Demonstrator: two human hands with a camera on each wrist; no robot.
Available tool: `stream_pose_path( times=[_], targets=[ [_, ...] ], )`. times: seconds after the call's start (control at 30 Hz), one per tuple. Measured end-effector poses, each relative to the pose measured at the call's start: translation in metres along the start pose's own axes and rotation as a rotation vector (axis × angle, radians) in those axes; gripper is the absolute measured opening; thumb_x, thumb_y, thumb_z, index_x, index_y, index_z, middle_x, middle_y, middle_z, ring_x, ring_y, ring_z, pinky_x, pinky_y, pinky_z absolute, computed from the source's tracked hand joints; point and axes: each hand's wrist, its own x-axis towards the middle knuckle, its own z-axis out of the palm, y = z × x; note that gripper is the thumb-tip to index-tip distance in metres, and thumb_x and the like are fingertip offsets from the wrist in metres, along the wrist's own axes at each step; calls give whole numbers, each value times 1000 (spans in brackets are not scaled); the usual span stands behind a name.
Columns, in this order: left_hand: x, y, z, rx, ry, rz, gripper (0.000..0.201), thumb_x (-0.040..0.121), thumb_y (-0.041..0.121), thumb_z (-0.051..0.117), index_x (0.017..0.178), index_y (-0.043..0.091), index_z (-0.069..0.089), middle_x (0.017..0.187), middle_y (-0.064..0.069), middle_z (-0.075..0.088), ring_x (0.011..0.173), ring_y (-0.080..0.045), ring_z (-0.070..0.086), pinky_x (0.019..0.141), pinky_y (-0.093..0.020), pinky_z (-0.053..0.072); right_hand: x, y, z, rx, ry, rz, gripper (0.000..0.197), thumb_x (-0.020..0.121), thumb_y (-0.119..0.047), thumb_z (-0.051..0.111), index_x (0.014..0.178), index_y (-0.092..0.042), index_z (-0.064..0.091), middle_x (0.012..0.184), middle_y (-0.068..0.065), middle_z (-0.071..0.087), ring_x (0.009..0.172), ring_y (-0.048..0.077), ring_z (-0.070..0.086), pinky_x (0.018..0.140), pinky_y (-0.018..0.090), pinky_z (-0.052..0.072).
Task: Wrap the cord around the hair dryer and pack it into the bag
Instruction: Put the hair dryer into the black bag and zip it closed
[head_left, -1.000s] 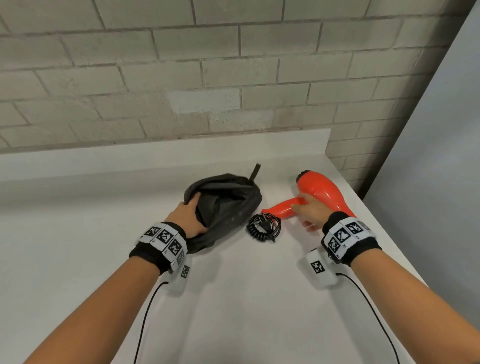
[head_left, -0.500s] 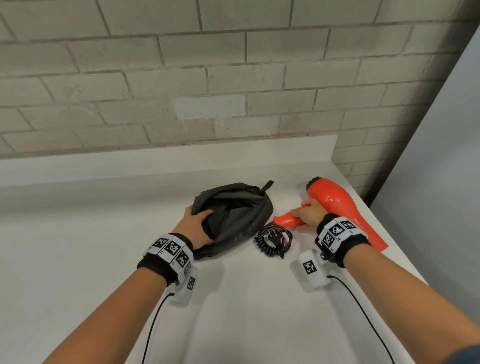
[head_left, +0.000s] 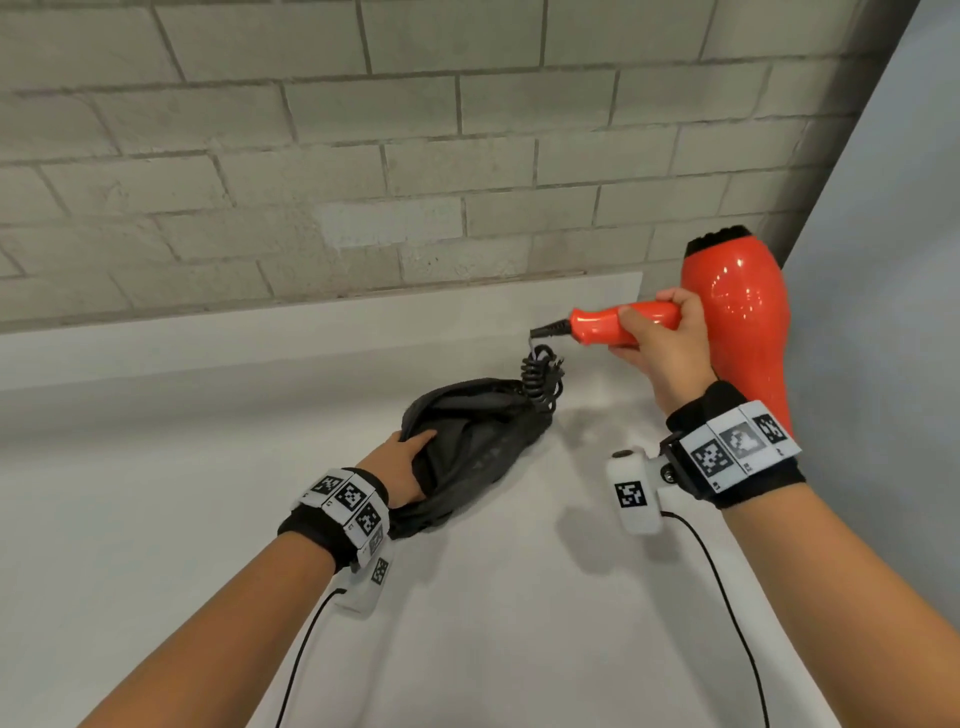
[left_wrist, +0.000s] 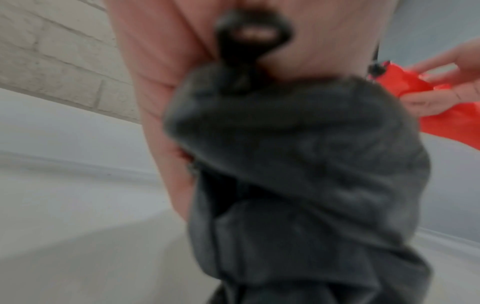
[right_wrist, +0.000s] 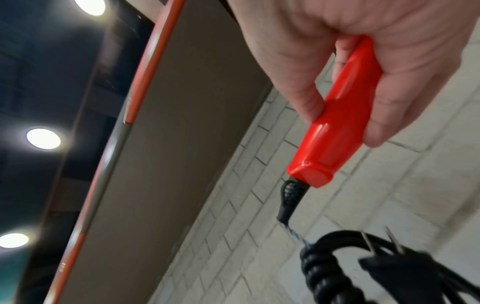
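The right hand (head_left: 657, 338) grips the hair dryer (head_left: 735, 312) by its handle, aloft; its cord (head_left: 540, 376) dangles unwrapped. The left hand (head_left: 402, 470) holds the bag (head_left: 478, 447) open on the counter (head_left: 519, 597). Next, probably: free the left hand to wind the cord.

Left hand (left_wrist: 166, 67) grips the blurred dark bag (left_wrist: 306, 185).

- Table (head_left: 467, 623): bare surface, open passage in front of the bag (head_left: 478, 447)
- Bag mouth: partly blocked by cord (head_left: 543, 379) dangling above its far end
- Brick wall (head_left: 363, 182): bounds reach behind
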Motion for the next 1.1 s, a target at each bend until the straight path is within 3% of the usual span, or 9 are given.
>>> stream_pose_path(
  times=[0.17, 0.37, 0.47, 0.53, 0.63, 0.8, 0.97, 1.03, 1.1],
  targets=[
    [-5, 19, 0, 27, -125, 123, 107, 72, 16, 69, 144, 35, -8, 148, -10, 26, 124, -30, 44, 104, -34, 38, -14, -7, 0, 106, -105, -39, 32, 86, -4, 57, 106, -20, 37, 104, -2, 41, 102, 20, 52, 75, 30, 57],
    [-7, 30, 1, -46, -213, 150, 114, 74, 9, 68, 140, 33, -21, 132, -11, 51, 98, -22, 53, 87, -26, 41, -33, 31, -5, -134, -313, -81, 38, 78, 8, 62, 99, -17, 43, 97, -9, 41, 93, 18, 51, 66, 29, 60],
    [-4, 29, 0, -76, -220, 162, 113, 73, 9, 68, 140, 34, -20, 135, -10, 49, 110, -24, 52, 93, -26, 40, -41, 41, -7, -302, -373, -122, 41, 66, -11, 72, 88, -37, 49, 100, -4, 44, 97, 31, 51, 79, 42, 55],
    [-3, 28, -3, -76, -207, 179, 110, 73, 10, 69, 142, 37, -12, 140, -8, 44, 118, -24, 49, 98, -27, 39, -42, 44, -8, -395, -337, -170, 41, 60, -17, 70, 81, -44, 48, 104, 4, 45, 94, 26, 49, 84, 32, 48],
    [-1, 29, -11, -9, -79, 214, 96, 74, 8, 66, 144, 35, 7, 145, -7, 35, 127, -27, 41, 105, -31, 35, -39, 44, -9, -528, -273, -263, 46, 65, 2, 68, 81, -36, 47, 108, 6, 40, 90, 16, 43, 76, 8, 37],
    [4, 26, -25, 56, 92, 252, 82, 77, 8, 62, 143, 31, 21, 146, -8, 26, 129, -29, 37, 108, -32, 32, -41, 49, -11, -669, -345, -362, 36, 67, 9, 62, 82, -21, 52, 109, 2, 36, 89, 16, 43, 74, 7, 34],
    [5, 35, -42, -252, 435, 243, 37, 81, 3, 60, 113, 22, 64, 134, -12, 44, 122, -26, 45, 105, -22, 27, -44, 60, -9, -848, -455, -407, 32, 68, 7, 61, 90, -17, 58, 112, -1, 34, 87, 23, 49, 75, 27, 46],
    [5, 38, -50, -343, 538, 233, 31, 81, 4, 60, 110, 14, 66, 132, -13, 51, 122, -26, 48, 105, -21, 28, -46, 61, -8, -921, -501, -407, 30, 69, 5, 61, 91, -16, 58, 111, 1, 34, 82, 25, 50, 73, 29, 46],
    [4, 41, -55, -246, 451, 244, 45, 83, 4, 57, 127, 8, 52, 142, -12, 43, 130, -27, 40, 109, -24, 25, -46, 60, -7, -958, -533, -432, 27, 67, 4, 61, 87, -14, 57, 107, 2, 36, 77, 25, 49, 71, 24, 42]
  ],
)
